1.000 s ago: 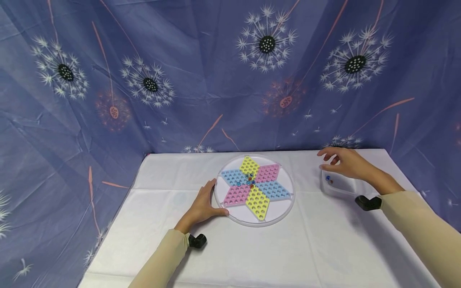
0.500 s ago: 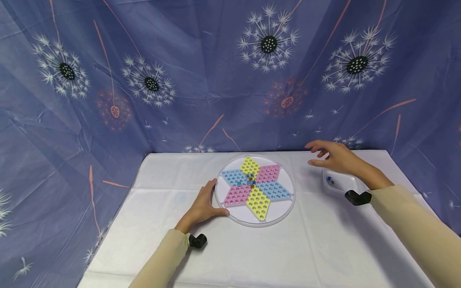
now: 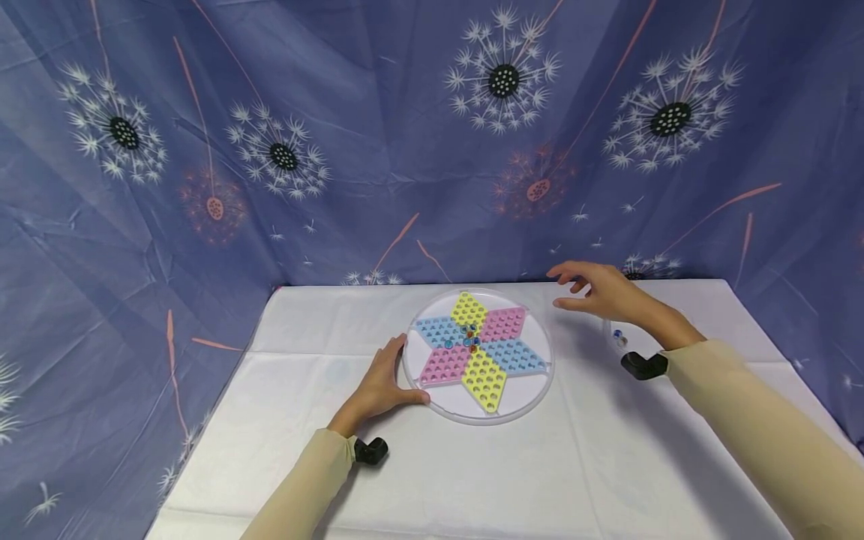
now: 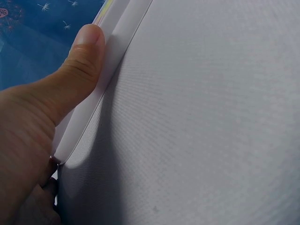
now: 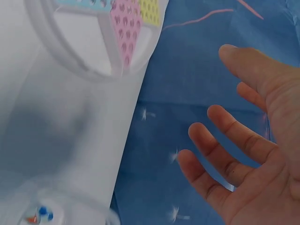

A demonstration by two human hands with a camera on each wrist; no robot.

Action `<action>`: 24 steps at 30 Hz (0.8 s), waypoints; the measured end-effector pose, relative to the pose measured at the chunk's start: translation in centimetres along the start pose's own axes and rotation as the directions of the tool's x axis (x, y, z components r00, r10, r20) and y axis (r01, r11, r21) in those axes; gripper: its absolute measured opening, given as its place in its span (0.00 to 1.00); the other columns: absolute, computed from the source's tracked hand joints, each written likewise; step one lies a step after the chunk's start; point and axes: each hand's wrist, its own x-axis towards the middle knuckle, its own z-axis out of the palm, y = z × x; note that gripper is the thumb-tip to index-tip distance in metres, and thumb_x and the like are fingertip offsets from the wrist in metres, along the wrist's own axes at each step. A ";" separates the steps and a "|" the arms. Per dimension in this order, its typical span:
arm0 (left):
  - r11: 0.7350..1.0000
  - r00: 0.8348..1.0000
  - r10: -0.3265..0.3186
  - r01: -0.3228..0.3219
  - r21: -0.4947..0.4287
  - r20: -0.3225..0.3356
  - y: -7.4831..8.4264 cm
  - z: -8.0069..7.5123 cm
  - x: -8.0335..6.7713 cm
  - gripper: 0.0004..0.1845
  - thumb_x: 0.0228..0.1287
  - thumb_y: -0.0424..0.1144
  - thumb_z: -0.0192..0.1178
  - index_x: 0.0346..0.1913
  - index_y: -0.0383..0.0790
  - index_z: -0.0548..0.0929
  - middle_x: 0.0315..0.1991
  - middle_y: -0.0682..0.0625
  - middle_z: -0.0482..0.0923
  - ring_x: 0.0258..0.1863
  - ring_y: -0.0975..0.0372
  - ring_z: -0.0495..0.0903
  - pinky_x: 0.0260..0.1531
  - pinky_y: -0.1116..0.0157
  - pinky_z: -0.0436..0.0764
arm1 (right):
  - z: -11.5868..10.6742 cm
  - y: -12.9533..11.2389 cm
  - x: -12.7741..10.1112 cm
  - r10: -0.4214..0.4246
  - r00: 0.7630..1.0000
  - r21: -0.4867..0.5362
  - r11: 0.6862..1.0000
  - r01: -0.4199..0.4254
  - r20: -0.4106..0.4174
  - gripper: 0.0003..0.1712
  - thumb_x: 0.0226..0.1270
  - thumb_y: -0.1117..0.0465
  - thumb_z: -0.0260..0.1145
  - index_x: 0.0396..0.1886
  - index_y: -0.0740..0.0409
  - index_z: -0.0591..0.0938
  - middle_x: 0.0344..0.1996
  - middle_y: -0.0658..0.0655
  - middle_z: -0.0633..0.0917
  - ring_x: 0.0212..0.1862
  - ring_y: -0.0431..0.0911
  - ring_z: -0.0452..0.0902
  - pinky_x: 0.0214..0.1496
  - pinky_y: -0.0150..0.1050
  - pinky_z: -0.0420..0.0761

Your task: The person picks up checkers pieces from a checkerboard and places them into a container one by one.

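Resting against the near-left rim of the round game board (image 3: pixel 432 401), the left hand (image 3: pixel 381 386) lies on the white tablecloth (image 3: pixel 540 472), its fingers relaxed and close together. The left wrist view shows the thumb (image 4: pixel 82 61) pressed flat along the board's white edge, while the other fingers are mostly out of sight there. The board sits at the middle of the table and carries a six-pointed star of yellow, pink and blue perforated panels, with a few small marbles (image 3: pixel 469 337) clustered at the star's centre. Further right, the right hand (image 3: pixel 604 294) hovers in the air above the table, just beyond the board's far-right rim, palm down, fingers spread and slightly bent, holding nothing. Beneath that wrist, partly hidden, stands a small clear dish (image 5: pixel 56 206) holding a blue and a red marble. A blue dandelion-print cloth (image 3: pixel 270 150) hangs behind.
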 end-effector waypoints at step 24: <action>1.000 1.000 -0.016 0.016 0.017 -0.004 -0.1 0.1 0.1 0.70 0.40 0.53 0.85 0.82 0.39 0.52 0.82 0.41 0.50 0.82 0.48 0.43 0.80 0.50 0.43 | 6.2 -3.5 6.1 -0.075 0.992 0.136 0.989 0.061 0.102 0.30 0.67 0.59 0.75 0.67 0.55 0.79 0.54 0.64 0.83 0.54 0.62 0.81 0.52 0.55 0.86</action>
